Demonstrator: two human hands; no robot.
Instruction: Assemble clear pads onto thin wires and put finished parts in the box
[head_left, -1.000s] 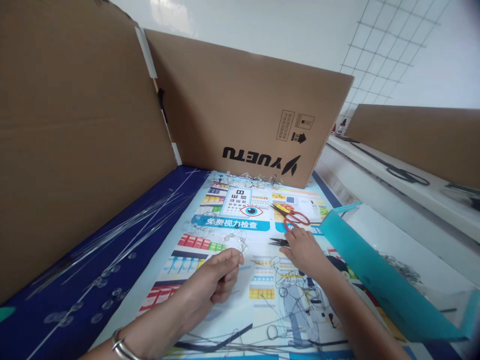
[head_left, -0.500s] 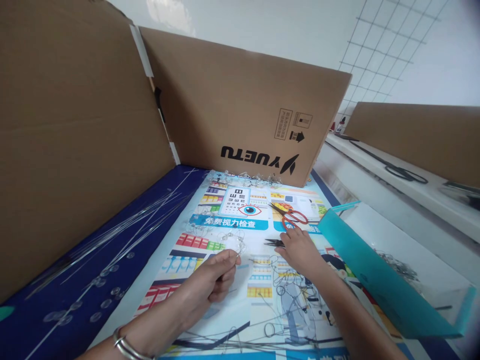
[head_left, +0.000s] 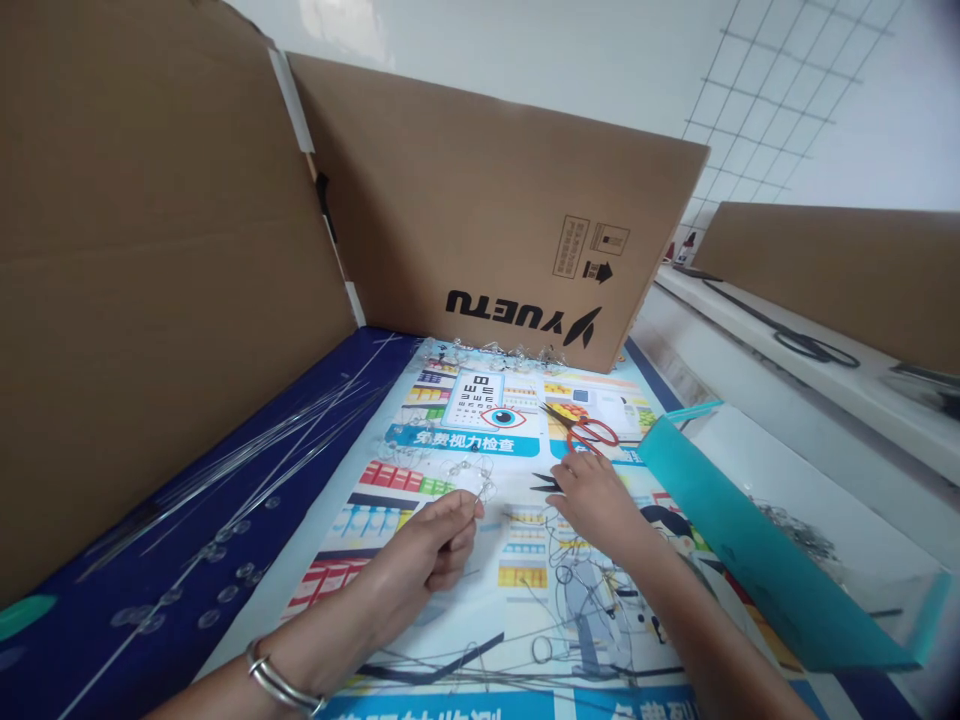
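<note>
Your left hand (head_left: 424, 560) is closed, thumb and fingers pinched together on a thin wire (head_left: 480, 507), its fine end showing just past the fingertips, though it is too slender to follow far. A metal bangle (head_left: 276, 684) circles that wrist. Your right hand (head_left: 600, 505) is open, its fingers spread and resting on a printed poster (head_left: 465, 445) that carries an eye chart. Just ahead of your right fingertips lie small black snips (head_left: 546, 484), with red-handled scissors (head_left: 589, 435) a little farther on. Below your right hand, a tangle of wire loops (head_left: 570, 590) sprawls over the poster. Just beyond your left fingertips sits a cluster of clear loops (head_left: 469, 470), and more clear pieces (head_left: 487, 352) line the far edge of the poster. Left of your left hand, long straight rods (head_left: 255, 445) and clear suction cups (head_left: 217, 590) lie on a dark blue cloth (head_left: 97, 640). Right of your right hand, a teal folder (head_left: 750, 560) lies tilted, with a bunch of wire (head_left: 795, 530) behind it. Ahead of both hands, cardboard panels (head_left: 480, 210) stand printed with YUETU
</note>
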